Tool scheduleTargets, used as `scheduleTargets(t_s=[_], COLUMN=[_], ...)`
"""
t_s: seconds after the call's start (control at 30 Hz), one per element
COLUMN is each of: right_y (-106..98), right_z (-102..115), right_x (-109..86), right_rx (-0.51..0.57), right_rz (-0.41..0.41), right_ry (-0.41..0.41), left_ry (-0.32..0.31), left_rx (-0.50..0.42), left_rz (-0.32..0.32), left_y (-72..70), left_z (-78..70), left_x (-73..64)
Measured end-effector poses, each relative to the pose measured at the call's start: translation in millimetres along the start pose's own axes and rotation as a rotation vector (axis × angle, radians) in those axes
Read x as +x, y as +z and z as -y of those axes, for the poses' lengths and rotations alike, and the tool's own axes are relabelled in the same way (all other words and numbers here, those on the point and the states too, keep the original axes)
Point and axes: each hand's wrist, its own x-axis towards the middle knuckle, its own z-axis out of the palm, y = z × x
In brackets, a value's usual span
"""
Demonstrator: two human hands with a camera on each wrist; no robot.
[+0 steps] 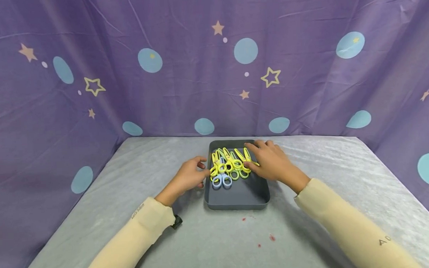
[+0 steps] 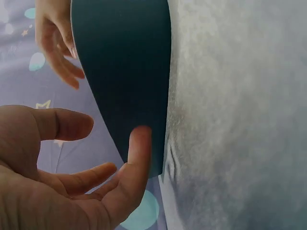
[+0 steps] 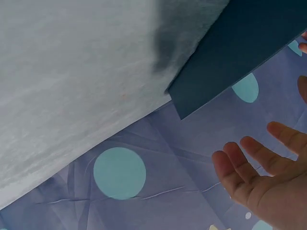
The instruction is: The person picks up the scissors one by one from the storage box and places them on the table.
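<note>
A dark grey tray holds several pairs of scissors bunched toward its far half. Most are yellow scissors or light green ones; a light blue pair lies nearest me, handles toward me. My left hand is at the tray's left wall, thumb near the rim and fingers loosely bent; the left wrist view shows a gap between thumb and fingers. Over the tray's right side is my right hand, fingers spread above the yellow scissors by the right wall. In the right wrist view nothing shows between its fingers.
The tray stands on a table with a pale grey cloth. A purple curtain with stars and blue dots hangs behind and at the sides. Small red marks spot the cloth in front of the tray.
</note>
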Motion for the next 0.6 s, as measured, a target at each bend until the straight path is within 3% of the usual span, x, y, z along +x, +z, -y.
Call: scheduleTargets(t_s=[0.23,0.6], right_y=[6,10], right_z=[9,15], right_x=[18.1,35.1], right_rx=[0.036,0.054], right_rz=[0.038,0.126], right_ry=[-0.032,-0.092], left_ry=[-0.036,-0.059], left_rx=[-0.144,-0.195], left_rz=[0.032,0.037], left_y=[2.8,1.6], left_z=[2.1,1.8], left_x=[0.5,1.7])
